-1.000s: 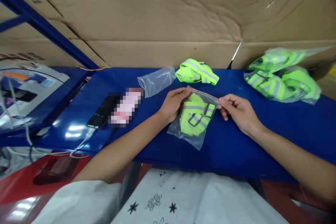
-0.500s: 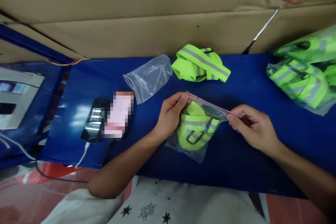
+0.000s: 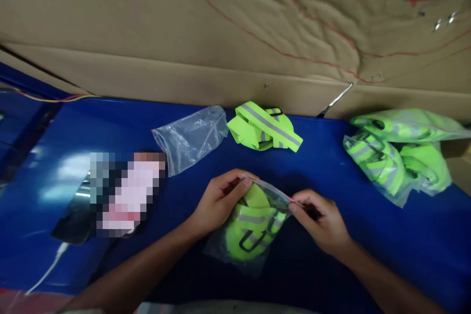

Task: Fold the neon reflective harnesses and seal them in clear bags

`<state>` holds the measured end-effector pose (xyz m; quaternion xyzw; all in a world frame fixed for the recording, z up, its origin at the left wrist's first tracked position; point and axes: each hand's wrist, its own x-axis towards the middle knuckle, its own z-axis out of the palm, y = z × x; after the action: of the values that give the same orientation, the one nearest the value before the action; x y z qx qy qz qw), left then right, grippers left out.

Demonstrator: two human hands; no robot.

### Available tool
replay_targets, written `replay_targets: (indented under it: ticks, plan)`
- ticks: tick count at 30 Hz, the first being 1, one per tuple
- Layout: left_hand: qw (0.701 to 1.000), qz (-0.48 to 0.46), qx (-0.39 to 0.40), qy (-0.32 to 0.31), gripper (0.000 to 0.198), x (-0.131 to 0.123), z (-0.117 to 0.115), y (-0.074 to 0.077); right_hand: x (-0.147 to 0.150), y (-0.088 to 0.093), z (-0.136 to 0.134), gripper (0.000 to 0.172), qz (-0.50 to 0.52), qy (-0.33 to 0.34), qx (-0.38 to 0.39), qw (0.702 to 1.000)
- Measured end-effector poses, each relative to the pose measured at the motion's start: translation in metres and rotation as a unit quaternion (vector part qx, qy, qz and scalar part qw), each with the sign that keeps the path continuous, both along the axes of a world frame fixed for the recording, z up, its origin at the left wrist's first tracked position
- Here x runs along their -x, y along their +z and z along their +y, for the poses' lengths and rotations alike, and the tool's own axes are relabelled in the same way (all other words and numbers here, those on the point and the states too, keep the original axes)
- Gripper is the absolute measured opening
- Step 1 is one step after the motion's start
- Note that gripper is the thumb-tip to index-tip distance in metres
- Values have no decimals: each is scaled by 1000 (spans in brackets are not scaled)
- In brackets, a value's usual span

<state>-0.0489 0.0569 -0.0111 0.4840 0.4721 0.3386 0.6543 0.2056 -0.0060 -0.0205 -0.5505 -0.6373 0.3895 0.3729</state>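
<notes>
A clear zip bag [image 3: 246, 235] with a folded neon-yellow reflective vest inside lies on the blue table [image 3: 368, 235] in front of me. My left hand [image 3: 217, 201] pinches the left end of the bag's top edge. My right hand [image 3: 322, 223] pinches the right end of the same edge. Both hands are closed on the bag. An empty clear bag [image 3: 189, 137] lies further back, to the left. A loose folded reflective vest [image 3: 265, 127] lies beside it near the cardboard wall.
Several bagged vests [image 3: 397, 157] are piled at the right end of the table. A phone [image 3: 110, 196] with a white cable lies at the left. A cardboard wall [image 3: 235, 34] closes off the back of the table.
The view has tilted, so everything sits lower in frame. My hands have come closer together along the bag's top edge, the right hand moving left.
</notes>
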Motion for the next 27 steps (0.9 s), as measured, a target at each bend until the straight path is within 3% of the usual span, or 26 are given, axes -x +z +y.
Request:
replay_targets:
  ticks: [7,12,19,27]
  plan:
    - [995,-64,59,-40,42,1,2,1,5,-5,-3,21,-12,8,-41,999]
    - [997,-67,27,-18,51,-4,-2,-1,0,-10,-1,22,9,1,47,999]
    - [995,33,-93,-4,47,-8,-5,-19,15,-7,22,44,76,8,123,989]
    - [994,52,-98,27,51,-5,5,-26,27,-18,40,60,105,50,193,974]
